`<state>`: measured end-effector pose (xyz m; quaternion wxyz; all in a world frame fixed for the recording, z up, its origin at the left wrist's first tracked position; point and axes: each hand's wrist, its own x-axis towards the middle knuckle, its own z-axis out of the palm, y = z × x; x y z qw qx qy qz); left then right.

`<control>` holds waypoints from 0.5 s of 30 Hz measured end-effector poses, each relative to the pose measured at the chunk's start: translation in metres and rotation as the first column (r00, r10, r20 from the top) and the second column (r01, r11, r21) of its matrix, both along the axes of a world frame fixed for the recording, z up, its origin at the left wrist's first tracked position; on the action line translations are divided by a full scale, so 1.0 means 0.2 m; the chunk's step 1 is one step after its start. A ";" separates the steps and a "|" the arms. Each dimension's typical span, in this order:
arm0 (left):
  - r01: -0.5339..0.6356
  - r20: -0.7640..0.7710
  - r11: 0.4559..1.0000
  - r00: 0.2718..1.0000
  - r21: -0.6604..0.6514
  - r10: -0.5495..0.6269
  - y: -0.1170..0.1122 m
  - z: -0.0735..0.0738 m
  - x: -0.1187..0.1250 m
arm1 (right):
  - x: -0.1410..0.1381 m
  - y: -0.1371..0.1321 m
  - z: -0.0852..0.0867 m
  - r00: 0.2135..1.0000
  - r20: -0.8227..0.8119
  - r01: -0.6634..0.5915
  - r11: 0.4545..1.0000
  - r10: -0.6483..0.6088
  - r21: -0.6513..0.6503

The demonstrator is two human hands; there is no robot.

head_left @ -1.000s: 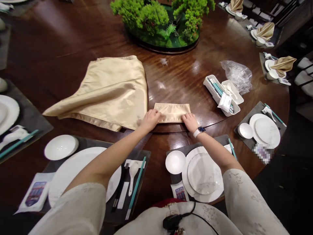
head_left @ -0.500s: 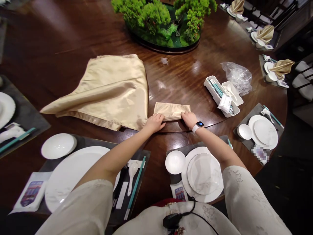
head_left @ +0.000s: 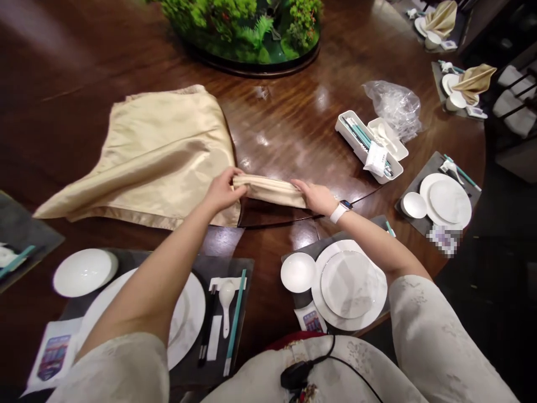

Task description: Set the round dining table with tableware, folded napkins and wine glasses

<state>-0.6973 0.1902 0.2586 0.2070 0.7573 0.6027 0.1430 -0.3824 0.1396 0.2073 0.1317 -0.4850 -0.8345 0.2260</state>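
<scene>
Table: I'm working at a round, dark polished wood table (head_left: 84, 129), with a leafy centrepiece (head_left: 239, 33) towards its middle and place settings around its edge.

Nearby: a white cutlery tray (head_left: 356, 134) and a crumpled plastic bag (head_left: 394, 109) sit off to my right, well apart from my hands.

Large cloth: a gold satin napkin (head_left: 159, 157) lies spread and unfolded in front of me, just left of my hands.

Folded cloth: a narrow folded satin band (head_left: 268, 190) spans the space between my hands, its left end lying over the edge of the gold satin napkin.

Risk: satin is slippery on polished wood, so if my hold loosens, the folded satin band could slide or spring open. Because the band overlaps the gold satin napkin, pulling left could drag that cloth too.

Risk nearby: my left sleeve (head_left: 117, 369) lies over a white dinner plate (head_left: 188, 313), so a careless shift could nudge the plate or the spoon (head_left: 226, 302) beside it.

Arms: both reach forward and inward from my body, elbows apart and wrists low over the table.

Left hand: my left hand (head_left: 224, 190) is curled, pinching the band's left end between fingers and thumb.

Right hand: my right hand (head_left: 316, 197) reaches out with its fingers at the band's right end. I can't tell whether it's gripping or only touching.
</scene>
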 end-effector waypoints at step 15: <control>0.139 -0.118 0.958 0.987 0.250 -0.113 0.00 -0.34 0.20 | -0.16 -0.18 -0.38 0.813 -0.551 -0.117 0.874 -0.188 -0.471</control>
